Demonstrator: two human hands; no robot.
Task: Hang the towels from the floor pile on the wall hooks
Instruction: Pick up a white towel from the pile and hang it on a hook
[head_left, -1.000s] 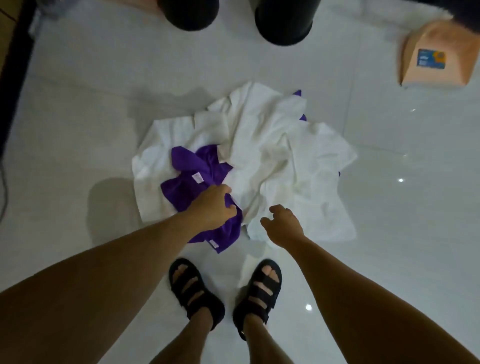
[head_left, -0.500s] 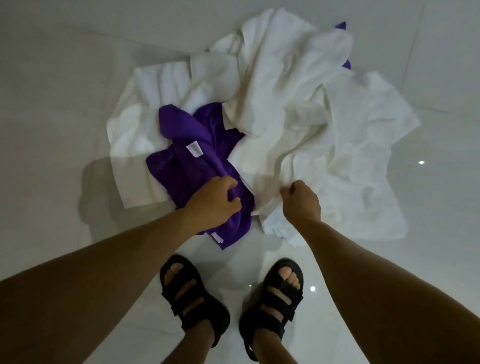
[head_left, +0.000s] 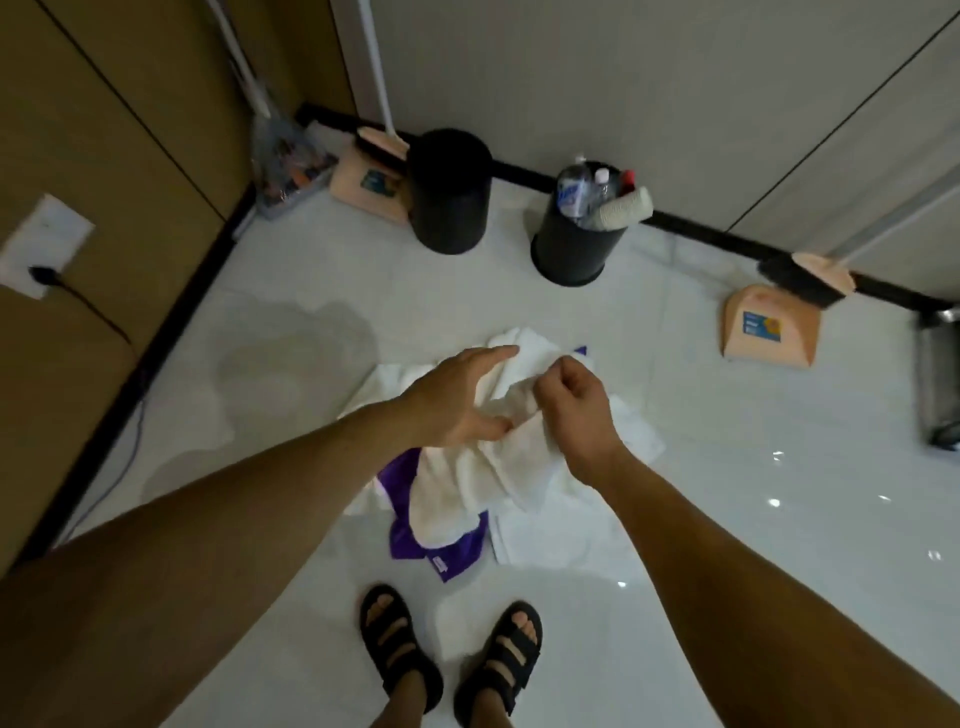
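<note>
Two bins (head_left: 569, 254), bottles (head_left: 574, 192) and cups (head_left: 623, 208) in one; towel (head_left: 467, 483) in right fingers (head_left: 558, 373).

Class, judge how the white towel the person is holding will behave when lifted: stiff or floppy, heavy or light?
Probably floppy: the white towel sags in folds below the right hand pinching it. Likely light, since a pinch holds it up. It may drag the purple towel beneath.

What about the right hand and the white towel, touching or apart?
Touching. The head view shows the right hand with fingers curled round a bunched fold of the white towel, no gap between them.
</note>
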